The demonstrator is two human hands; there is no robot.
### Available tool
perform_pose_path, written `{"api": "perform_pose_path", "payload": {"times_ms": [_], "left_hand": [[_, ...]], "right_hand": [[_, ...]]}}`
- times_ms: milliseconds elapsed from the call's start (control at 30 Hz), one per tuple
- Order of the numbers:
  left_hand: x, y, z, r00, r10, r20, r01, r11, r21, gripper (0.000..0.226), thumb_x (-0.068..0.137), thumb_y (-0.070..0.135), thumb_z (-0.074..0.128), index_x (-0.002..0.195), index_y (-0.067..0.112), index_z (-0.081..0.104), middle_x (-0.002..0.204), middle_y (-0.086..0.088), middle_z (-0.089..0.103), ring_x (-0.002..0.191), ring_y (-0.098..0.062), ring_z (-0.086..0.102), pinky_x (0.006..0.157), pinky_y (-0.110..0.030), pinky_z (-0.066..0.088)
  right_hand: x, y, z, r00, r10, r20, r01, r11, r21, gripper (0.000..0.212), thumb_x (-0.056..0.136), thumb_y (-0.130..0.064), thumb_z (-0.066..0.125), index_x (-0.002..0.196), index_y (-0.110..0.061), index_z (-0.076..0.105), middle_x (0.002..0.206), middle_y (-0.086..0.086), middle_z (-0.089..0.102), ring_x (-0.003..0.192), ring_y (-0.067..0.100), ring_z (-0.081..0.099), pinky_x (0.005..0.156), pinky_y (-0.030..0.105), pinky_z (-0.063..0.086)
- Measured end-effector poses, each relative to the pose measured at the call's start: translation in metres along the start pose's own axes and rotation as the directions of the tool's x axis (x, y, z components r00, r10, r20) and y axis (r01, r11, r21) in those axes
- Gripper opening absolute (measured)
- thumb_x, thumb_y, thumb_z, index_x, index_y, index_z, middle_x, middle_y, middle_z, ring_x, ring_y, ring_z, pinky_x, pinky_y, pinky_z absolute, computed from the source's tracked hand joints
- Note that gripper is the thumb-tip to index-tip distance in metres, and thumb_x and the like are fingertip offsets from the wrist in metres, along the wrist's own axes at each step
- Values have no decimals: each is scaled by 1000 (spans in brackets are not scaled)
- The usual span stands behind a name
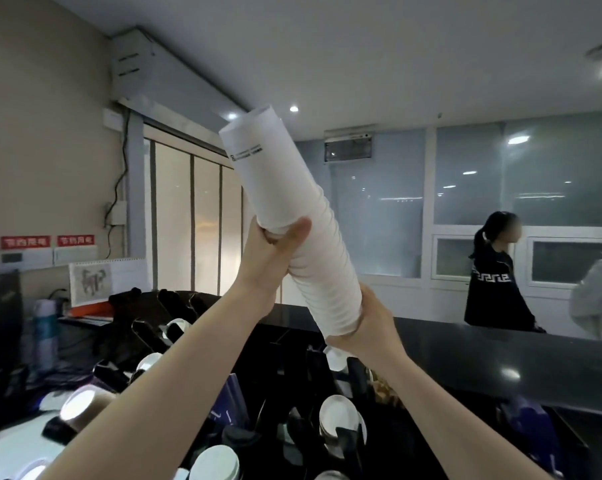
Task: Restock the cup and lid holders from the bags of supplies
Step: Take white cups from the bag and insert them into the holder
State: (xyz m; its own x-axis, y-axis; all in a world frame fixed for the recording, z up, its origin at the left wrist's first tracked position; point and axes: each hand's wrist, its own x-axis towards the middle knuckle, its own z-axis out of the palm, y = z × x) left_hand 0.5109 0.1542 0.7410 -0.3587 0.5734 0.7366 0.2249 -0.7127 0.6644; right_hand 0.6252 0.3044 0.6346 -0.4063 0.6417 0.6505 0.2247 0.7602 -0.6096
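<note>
I hold a long stack of white paper cups [285, 216] up in the air, tilted with its top toward the upper left. My left hand [275, 251] grips the stack around its middle. My right hand [365, 323] holds the lower end. Below my arms stands a black cup and lid holder [292, 420] with slanted slots. Several slots carry stacked cups and white lids [337, 417]. More cup stacks [216, 462] lie in the slots at the bottom.
A dark counter [483, 355] runs behind the holder. Two people [497, 271] stand beyond it at the right. A desk calendar [109, 278], a bottle [45, 327] and clutter sit at the left by the wall.
</note>
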Motion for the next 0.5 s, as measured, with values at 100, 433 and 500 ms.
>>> {"api": "perform_pose_path", "payload": {"times_ms": [100,433,500], "left_hand": [[8,-16,-1,998,-38,-44,39,999,18,70,61,44,76,124,24,53,120,3,66,113,-16,61,98,-49,48],[23,-64,-7,986,-135,-99,139,990,33,89,54,49,78,131,16,45,124,-3,63,115,-23,60,99,-54,46],[25,-72,-8,986,-153,-73,154,988,17,90,55,48,78,133,16,44,126,-4,62,116,-23,59,100,-54,45]], "right_hand": [[16,15,7,999,0,48,-1,1000,22,92,41,-41,82,124,-36,43,107,-17,58,100,9,57,80,34,54],[25,47,24,964,72,256,-75,997,0,91,61,-52,71,139,-34,28,96,-28,50,85,-3,54,67,16,41],[24,53,25,957,106,269,-99,994,-39,89,65,-54,70,139,-33,25,92,-28,49,80,-4,54,62,12,40]]}}
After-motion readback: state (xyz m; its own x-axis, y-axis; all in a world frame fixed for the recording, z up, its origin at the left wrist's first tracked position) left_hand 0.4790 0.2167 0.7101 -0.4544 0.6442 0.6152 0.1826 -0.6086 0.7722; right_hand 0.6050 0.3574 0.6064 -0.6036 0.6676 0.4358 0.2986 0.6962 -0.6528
